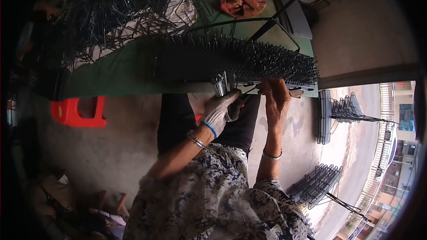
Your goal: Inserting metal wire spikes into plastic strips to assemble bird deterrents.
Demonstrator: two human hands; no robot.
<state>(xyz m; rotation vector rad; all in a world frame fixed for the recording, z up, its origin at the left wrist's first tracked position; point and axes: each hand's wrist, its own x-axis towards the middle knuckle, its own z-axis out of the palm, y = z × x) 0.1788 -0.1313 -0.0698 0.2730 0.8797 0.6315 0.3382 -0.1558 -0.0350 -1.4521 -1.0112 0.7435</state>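
My left hand (219, 112), in a pale knitted glove with a blue cuff, is closed around a bundle of thin shiny metal rods (219, 84) that stick up from the fist. To its right, my bare right hand (274, 92) is bent at the table's front edge with its fingertips pinched together. A thin dark rod (251, 90) runs from those fingertips toward the left hand; its ends are hard to see. Just beyond both hands lies a long black rack (191, 64), densely set with upright dark pins (271, 60).
A large heap of dark thin rods (120, 13) lies on pale cloth (180, 13) on the green table (106, 82). An orange-red cloth (242, 4) and a black bar frame (267, 24) are farther back. A red stool (80, 112) stands left. Wire racks (318, 184) stand right.
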